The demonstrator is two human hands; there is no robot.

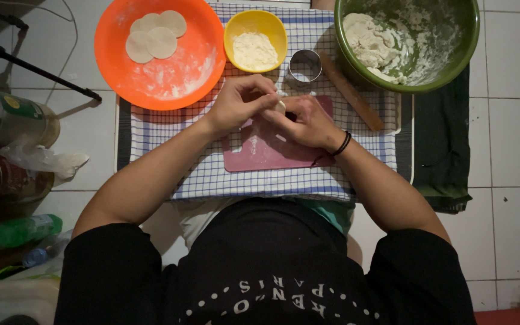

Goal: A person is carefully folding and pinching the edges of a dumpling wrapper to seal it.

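A: Two hands meet over the pink cutting board (260,150). Left hand (236,102) and right hand (311,123) touch at the fingertips, and a small piece of pale dough (280,107) is pinched between them, above the board's far edge.

B: Grip state?

A: Fingers of both hands are curled in and closed on the dough. Most of the piece is hidden; only a small pale edge shows. A black band (342,144) sits on the right wrist.

B: Surroundings?

A: Board lies on a blue-and-white checked cloth (212,174) spread on the tiled floor (513,120). Beyond the hands: an orange plate (121,66), dusted with flour, carrying several flat dough rounds (154,36) that overlap. Just right of it, a yellow bowl (236,30) holding flour. A metal ring cutter (304,65) stands just beyond the right hand. A wooden rolling pin (356,99) lies at a slant between the cutter and a green bowl (467,42), which holds a lump of dough (368,42) and loose flour. A dark cloth (443,150) lies under the green bowl.

B: Left margin?

A: Bottles and a plastic bag, dim; details not legible.
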